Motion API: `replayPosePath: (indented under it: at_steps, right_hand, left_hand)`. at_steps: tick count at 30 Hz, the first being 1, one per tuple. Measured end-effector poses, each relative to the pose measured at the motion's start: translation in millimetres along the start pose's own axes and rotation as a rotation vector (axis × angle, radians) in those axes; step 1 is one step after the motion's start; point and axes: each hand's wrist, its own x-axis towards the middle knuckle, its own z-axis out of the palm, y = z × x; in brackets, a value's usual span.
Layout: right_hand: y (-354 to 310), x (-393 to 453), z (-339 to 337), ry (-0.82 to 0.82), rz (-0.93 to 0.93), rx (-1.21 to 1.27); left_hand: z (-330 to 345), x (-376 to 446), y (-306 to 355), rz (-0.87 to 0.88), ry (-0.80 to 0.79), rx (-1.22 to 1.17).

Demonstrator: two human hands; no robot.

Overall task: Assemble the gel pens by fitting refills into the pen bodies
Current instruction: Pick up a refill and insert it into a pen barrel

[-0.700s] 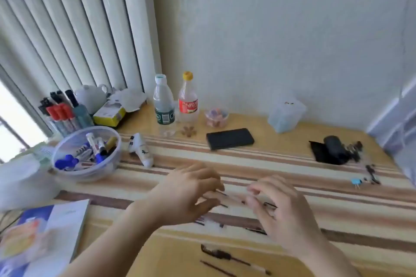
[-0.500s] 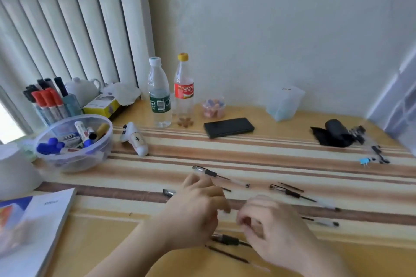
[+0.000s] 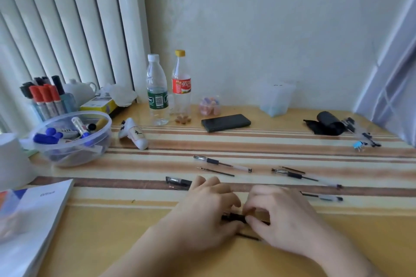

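Hands meet at lower centre: left hand (image 3: pixel 209 211) and right hand (image 3: pixel 283 216) both pinch a black pen body (image 3: pixel 234 217) low over the table (image 3: pixel 135 220). Thin refill (image 3: pixel 247 236) lies just below. Light, slick, bendable; best held near the tip.

A pale textured wall (image 3: pixel 258 18) fills the upper frame, white vertical blinds (image 3: pixel 67 29) at left, above a striped wooden table (image 3: pixel 281 141), seemingly daylit.
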Motion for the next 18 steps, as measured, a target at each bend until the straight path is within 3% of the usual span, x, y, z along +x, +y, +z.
replayPosePath:
  at_steps: [6, 12, 18]
  right_hand:
    - [7, -2, 4, -0.044, -0.002, 0.035]
    - [3, -1, 2, 0.076, 0.041, 0.156]
    - [3, 2, 8, 0.089, 0.005, 0.181]
  left_hand:
    - [3, 5, 1, -0.002, -0.032, -0.037]
    - [8, 9, -1, 0.009, 0.06, -0.079]
    - [-1, 7, -3, 0.091, 0.044, -0.062]
